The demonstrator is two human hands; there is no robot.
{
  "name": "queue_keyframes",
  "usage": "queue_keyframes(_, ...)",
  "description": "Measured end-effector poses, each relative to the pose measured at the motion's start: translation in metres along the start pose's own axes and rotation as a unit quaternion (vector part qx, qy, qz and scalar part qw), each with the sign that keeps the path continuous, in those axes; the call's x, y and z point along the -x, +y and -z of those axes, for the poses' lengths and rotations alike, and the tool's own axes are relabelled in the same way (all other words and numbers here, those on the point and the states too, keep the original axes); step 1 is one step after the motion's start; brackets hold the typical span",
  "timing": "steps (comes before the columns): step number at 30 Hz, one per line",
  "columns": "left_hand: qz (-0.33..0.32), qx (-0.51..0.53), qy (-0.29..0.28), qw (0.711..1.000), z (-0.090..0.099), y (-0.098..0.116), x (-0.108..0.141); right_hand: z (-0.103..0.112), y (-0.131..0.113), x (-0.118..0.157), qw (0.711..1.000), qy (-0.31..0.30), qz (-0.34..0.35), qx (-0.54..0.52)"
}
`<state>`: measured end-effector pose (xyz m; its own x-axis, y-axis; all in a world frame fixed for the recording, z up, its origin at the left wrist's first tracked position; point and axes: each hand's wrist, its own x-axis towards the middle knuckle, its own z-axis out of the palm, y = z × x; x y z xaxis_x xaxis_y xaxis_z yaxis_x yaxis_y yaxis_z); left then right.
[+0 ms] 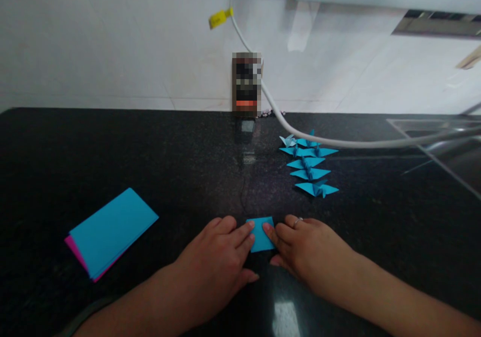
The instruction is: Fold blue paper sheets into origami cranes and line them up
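Note:
A small square of folded blue paper (260, 242) lies flat on the dark counter between my hands. My left hand (220, 252) has its fingertips resting on the paper's left edge, fingers stretched out and thumb spread away below. From the other side, my right hand (308, 249), with a ring on one finger, presses a fingertip on the paper's upper right part. Its thumb sits apart, near the lower right corner. Neither hand grips the paper; both rest on top of it. The fingers partly cover its side edges.
Several folded blue paper cranes (310, 169) stand beyond my right hand. A stack of blue sheets (114, 232) with a pink sheet (77, 257) underneath lies at left. A white cable (338, 142) crosses the back of the counter (180, 166) behind the cranes. A blurred-out box (246, 84) leans against the wall.

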<state>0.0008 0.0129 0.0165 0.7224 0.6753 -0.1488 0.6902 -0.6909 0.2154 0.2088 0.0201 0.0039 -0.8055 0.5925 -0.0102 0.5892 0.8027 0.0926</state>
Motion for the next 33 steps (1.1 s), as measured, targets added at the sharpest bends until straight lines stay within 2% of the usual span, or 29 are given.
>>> queue_keyframes(12,-0.002,0.006,-0.015,1.000,0.002,0.002,-0.003,0.004,-0.008,0.004,0.998,0.029,-0.052,0.002)
queue_keyframes(19,-0.006,0.000,-0.002,1.000,-0.003,0.003,-0.001,-0.001,-0.009,0.007,0.998,-0.002,-0.051,-0.023)
queue_keyframes(26,-0.035,-0.006,0.008,0.999,-0.005,0.012,-0.003,-0.002,0.008,-0.001,0.997,-0.019,-0.079,-0.013)
queue_keyframes(29,-0.041,0.008,-0.011,0.999,-0.002,0.009,-0.004,-0.003,0.017,-0.006,0.998,-0.017,-0.059,-0.030)
queue_keyframes(33,-0.049,0.020,0.011,0.999,0.001,0.000,-0.006,-0.004,0.023,-0.006,0.997,-0.025,-0.033,-0.060)
